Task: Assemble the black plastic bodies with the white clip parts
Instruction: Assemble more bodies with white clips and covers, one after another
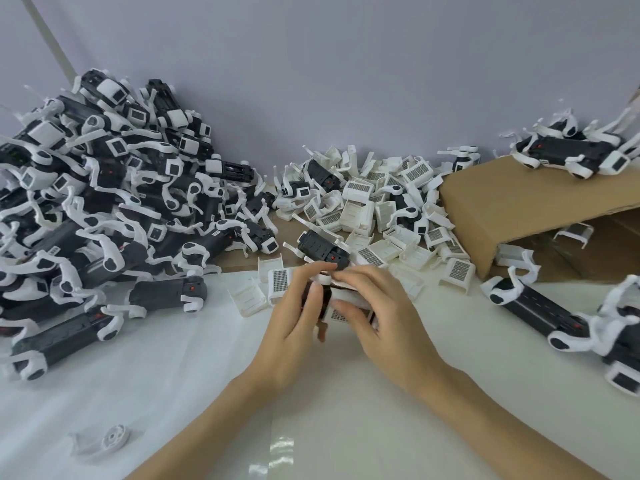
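Your left hand [294,317] grips a black body [325,303]; your right hand [374,313] pinches a white clip part [349,301] against it, above the counter [173,358].

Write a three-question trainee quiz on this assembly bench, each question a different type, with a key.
1. True or false: both the left hand and the right hand hold the black body being assembled.
2. Where is the big pile of black-and-white units? A) the person's left B) the person's right C) inside the cardboard box
3. Fill in: the loose white clip parts lie heaped between the big pile and the ____.

Key: 1 true; 2 A; 3 cardboard box
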